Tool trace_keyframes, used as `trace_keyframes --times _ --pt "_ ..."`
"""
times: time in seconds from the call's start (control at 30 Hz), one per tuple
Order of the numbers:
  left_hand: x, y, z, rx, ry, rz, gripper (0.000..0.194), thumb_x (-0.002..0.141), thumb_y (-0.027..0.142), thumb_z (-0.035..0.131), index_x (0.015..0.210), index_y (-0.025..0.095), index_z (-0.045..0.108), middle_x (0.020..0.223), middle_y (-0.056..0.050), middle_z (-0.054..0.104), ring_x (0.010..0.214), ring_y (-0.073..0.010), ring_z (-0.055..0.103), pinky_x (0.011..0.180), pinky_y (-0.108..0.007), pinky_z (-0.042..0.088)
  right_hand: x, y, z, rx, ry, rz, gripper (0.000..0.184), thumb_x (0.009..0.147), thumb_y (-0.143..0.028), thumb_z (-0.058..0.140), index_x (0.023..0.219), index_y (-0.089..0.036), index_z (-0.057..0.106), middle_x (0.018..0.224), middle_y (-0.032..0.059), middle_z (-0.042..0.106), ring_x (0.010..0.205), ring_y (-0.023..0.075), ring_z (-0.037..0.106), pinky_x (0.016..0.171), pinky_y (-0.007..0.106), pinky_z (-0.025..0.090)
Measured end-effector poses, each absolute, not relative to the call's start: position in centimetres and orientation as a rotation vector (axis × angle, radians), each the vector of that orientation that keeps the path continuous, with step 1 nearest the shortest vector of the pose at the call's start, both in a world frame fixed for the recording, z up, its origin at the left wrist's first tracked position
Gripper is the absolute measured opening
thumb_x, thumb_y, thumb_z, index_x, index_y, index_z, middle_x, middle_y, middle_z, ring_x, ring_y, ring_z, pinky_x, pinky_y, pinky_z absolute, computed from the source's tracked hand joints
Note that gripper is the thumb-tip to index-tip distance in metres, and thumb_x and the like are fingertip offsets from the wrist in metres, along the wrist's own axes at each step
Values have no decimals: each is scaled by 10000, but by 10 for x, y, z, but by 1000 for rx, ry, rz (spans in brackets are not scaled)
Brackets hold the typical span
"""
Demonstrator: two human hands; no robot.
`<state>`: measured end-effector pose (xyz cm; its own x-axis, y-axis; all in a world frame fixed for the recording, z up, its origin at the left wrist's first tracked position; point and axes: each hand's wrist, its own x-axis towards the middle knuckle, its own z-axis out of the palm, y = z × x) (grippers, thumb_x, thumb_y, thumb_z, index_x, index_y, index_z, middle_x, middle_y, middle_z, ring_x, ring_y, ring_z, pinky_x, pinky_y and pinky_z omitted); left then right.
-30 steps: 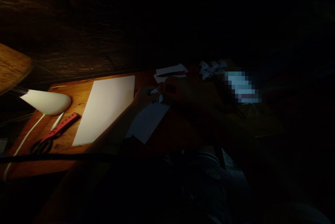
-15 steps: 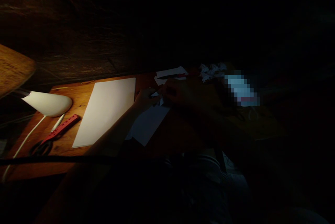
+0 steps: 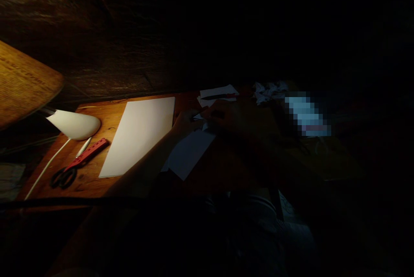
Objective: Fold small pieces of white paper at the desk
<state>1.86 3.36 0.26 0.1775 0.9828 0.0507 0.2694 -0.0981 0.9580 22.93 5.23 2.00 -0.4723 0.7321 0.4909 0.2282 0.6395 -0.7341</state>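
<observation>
Both hands meet over the middle of the dim table. My left hand [image 3: 186, 121] has its fingers closed on a small folded piece of white paper [image 3: 205, 126]. My right hand [image 3: 221, 112] pinches the same piece from the other side; its fingers lie in deep shadow. Just below the hands, loose white paper sheets [image 3: 190, 154] rest on the wood. Behind my right hand, a dark-bladed knife with a red part [image 3: 220, 96] lies across more white paper [image 3: 223, 90].
A stack of white paper [image 3: 139, 134] lies left of my hands. Farther left are red-sheathed scissors [image 3: 86, 154], a white pen [image 3: 83, 147] and a lamp [image 3: 77, 124] with its cord. Several folded paper pieces [image 3: 270, 91] sit at the back right, near a glowing blurred screen [image 3: 307, 115].
The whole view has shifted, so the table appears farther right. Both hands stay together on the small folded paper, with only slight finger movement.
</observation>
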Motion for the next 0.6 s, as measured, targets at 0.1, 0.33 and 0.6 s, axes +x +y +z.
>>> trace_keyframes --times 0.1,0.33,0.6 --pt "21 32 7 1507 1237 1012 228 664 294 778 611 175 591 503 46 515 455 -60 430 435 -197 276 231 56 16 -703 -2004 756 114 838 -158 708 848 -215 806 925 41 747 802 167 642 725 291 473" --pt "23 30 10 1421 1239 1061 190 650 286 776 632 170 626 501 45 520 463 -70 442 455 -203 303 233 69 3 -620 -2069 696 95 869 -235 743 792 -208 790 956 57 739 840 178 672 729 302 479" --pt "23 31 8 1398 1216 1098 186 650 298 769 704 145 680 519 42 564 469 -74 471 476 -195 343 234 72 -2 -676 -2072 785 160 847 -141 681 876 -218 818 1004 46 804 906 200 737 831 319 533"
